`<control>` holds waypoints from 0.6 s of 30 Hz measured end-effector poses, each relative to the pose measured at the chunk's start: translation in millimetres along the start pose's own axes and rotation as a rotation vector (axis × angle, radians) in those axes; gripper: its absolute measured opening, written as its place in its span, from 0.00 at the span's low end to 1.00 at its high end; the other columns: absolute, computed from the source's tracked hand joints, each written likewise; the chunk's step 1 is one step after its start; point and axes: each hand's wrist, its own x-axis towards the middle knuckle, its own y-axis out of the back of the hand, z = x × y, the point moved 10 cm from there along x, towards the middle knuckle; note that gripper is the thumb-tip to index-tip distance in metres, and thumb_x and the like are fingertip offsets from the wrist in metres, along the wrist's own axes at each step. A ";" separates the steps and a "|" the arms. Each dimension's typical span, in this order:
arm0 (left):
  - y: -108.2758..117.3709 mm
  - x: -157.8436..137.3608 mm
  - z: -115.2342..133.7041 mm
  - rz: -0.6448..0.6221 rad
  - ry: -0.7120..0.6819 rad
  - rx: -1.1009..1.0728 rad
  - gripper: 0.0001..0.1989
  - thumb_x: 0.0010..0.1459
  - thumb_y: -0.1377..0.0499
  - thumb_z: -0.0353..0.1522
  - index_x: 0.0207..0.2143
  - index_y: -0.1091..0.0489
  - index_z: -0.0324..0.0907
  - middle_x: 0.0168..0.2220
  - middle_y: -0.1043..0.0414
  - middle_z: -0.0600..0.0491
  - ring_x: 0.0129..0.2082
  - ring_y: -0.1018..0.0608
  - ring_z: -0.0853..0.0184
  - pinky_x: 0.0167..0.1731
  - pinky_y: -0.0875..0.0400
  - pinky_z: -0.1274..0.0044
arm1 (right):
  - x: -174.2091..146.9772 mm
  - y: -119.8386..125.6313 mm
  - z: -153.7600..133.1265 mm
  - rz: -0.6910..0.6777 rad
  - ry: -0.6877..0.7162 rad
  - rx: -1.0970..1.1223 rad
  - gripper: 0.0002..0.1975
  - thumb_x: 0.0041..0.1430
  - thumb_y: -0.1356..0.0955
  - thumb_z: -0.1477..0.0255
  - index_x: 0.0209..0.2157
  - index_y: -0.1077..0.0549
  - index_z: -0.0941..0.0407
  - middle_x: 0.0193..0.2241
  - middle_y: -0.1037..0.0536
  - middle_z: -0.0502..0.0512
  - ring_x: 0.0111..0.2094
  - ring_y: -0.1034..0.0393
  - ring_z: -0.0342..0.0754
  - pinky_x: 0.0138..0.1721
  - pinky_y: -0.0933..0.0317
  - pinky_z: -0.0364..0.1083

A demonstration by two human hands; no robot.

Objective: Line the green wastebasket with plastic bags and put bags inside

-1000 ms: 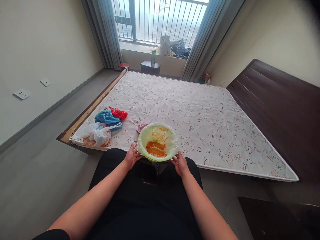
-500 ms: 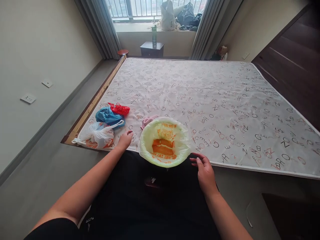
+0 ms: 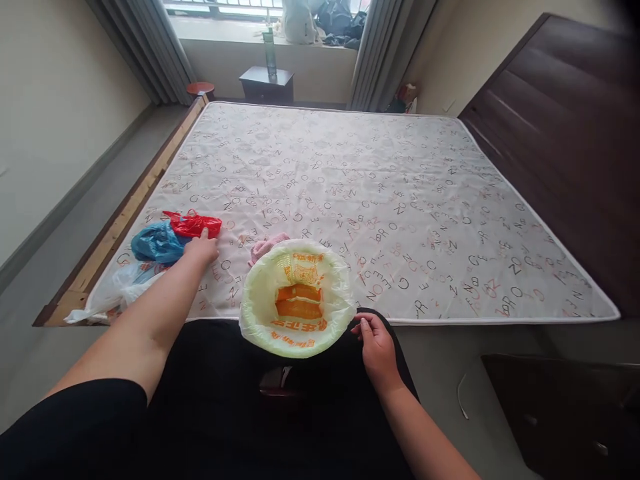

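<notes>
My left hand (image 3: pixel 202 248) is at the near edge of a crumpled red plastic bag (image 3: pixel 193 224), the thumb over it and the other fingers mostly hidden; it appears to grip the bag. A crumpled blue plastic bag (image 3: pixel 156 244) lies against the red one. Partly behind my left forearm is a white plastic bag (image 3: pixel 123 283). Between my legs stands a round bin with a pale yellow-green liner (image 3: pixel 260 287) folded over its rim and orange print inside. My right hand (image 3: pixel 377 347) rests loosely curled beside the liner's right edge, with nothing visible in it.
A letter-patterned mattress (image 3: pixel 325 173) spreads ahead, with a wooden bed frame (image 3: pixel 135 193) along its left and a dark headboard (image 3: pixel 540 113) to the right. A pink cloth (image 3: pixel 267 248) lies behind the bin. A green bottle (image 3: pixel 271 53) stands on the nightstand (image 3: pixel 265 83).
My left hand has moved left and forward from the mattress edge onto the red bag. The view has turned to the right. My right hand stays beside the bin.
</notes>
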 end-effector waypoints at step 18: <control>97.5 -66.4 47.0 0.503 -0.536 0.013 0.13 0.62 0.34 0.30 0.42 0.28 0.25 0.56 0.25 0.40 0.59 0.28 0.62 0.66 0.45 0.59 | 2.3 -17.3 -13.7 -0.129 0.093 -0.068 0.15 0.67 0.36 0.59 0.35 0.25 0.55 0.35 0.20 0.55 0.34 0.28 0.50 0.39 0.37 0.47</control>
